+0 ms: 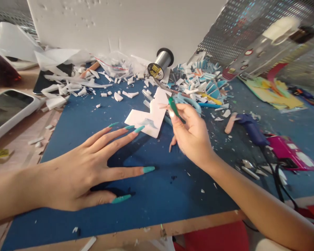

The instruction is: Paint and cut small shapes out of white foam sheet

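My left hand (pixel 89 167) lies flat on the blue cutting mat (pixel 157 195) with its fingers spread, long teal nails pointing right, holding nothing. Its fingertips reach the edge of a white cut foam piece (pixel 150 120) lying on the mat. My right hand (pixel 191 134) is raised just right of that piece, fingers curled and pinched on a small dark green tool (pixel 173 106) that sticks up and to the left. Light blue scissors (pixel 188 101) lie just behind this hand.
White foam scraps (pixel 75 85) and blue-white offcuts (pixel 201 78) litter the mat's far side below a big white board (pixel 125 24). A thread spool (pixel 161 64), a phone (pixel 7 111) at left, a blue glue gun (pixel 251 127) with cord and a pink object (pixel 293 153) at right.
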A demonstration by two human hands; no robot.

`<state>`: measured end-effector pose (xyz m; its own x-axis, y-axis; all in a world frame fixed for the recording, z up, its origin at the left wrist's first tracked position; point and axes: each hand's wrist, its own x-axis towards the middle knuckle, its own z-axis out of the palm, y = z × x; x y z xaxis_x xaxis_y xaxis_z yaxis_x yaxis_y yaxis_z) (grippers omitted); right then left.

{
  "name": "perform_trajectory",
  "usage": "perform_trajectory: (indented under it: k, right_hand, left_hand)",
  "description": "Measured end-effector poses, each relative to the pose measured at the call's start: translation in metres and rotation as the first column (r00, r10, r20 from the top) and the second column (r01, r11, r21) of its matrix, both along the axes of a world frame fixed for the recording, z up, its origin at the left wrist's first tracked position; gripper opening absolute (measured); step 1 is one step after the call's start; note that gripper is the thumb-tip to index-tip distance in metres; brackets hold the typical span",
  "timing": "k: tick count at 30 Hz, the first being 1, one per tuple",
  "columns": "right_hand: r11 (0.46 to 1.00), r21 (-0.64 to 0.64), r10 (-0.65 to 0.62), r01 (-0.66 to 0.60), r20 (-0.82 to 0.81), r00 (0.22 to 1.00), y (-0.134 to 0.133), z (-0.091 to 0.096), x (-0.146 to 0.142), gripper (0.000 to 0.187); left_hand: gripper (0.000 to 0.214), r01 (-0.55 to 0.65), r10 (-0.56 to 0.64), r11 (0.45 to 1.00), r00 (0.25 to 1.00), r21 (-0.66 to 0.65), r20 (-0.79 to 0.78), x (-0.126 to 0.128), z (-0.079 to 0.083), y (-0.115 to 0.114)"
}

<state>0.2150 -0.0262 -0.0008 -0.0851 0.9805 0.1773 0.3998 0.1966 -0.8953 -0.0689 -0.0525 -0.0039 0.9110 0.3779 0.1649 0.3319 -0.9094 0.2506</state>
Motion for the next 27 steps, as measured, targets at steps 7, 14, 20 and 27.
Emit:
perform_trajectory:
  k: [7,14,20,27]
  right_hand:
    - [0.984,0.134,-0.141,0.119,0.168,0.976,0.003,-0.005,0.005,0.019]
    - [0.988,0.133,-0.102,0.073,0.228,0.968,-0.002,-0.002,0.002,0.014]
    - [0.989,0.116,-0.118,0.092,0.246,0.962,-0.009,0.003,-0.002,0.015]
    - [0.959,0.281,-0.175,0.046,0.453,0.874,-0.005,-0.002,0.003,0.005]
  left_hand:
    - [0.060,-0.150,0.148,0.988,0.988,0.035,0.050,-0.002,-0.007,0.020]
    - [0.055,-0.150,0.150,0.988,0.989,0.035,-0.001,0.000,-0.006,0.025]
    - [0.055,-0.150,0.141,0.984,0.986,0.094,0.091,-0.001,-0.003,0.002]
    - [0.055,-0.226,0.219,0.974,0.962,0.029,0.162,-0.001,-0.004,0.011]
